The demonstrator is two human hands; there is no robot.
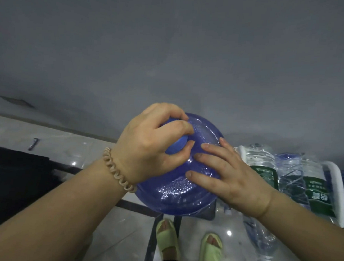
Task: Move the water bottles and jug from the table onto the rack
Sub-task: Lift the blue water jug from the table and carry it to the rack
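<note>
A big translucent blue water jug [176, 192] fills the middle of the head view, seen from above. My left hand [146, 147] is closed around its blue cap and neck. My right hand [226, 177] lies flat on the jug's shoulder, fingers spread. To the right, clear water bottles with green labels [265, 165] lie between the white rails of a rack [337, 189]. Another clear bottle [261, 238] lies lower down beneath them. What the jug stands on is hidden.
A grey wall [171, 50] rises straight ahead. The floor is pale glossy tile [66, 144] with dark lines. A dark surface [15, 174] sits at the left. My feet in light green sandals [167, 240] stand just below the jug.
</note>
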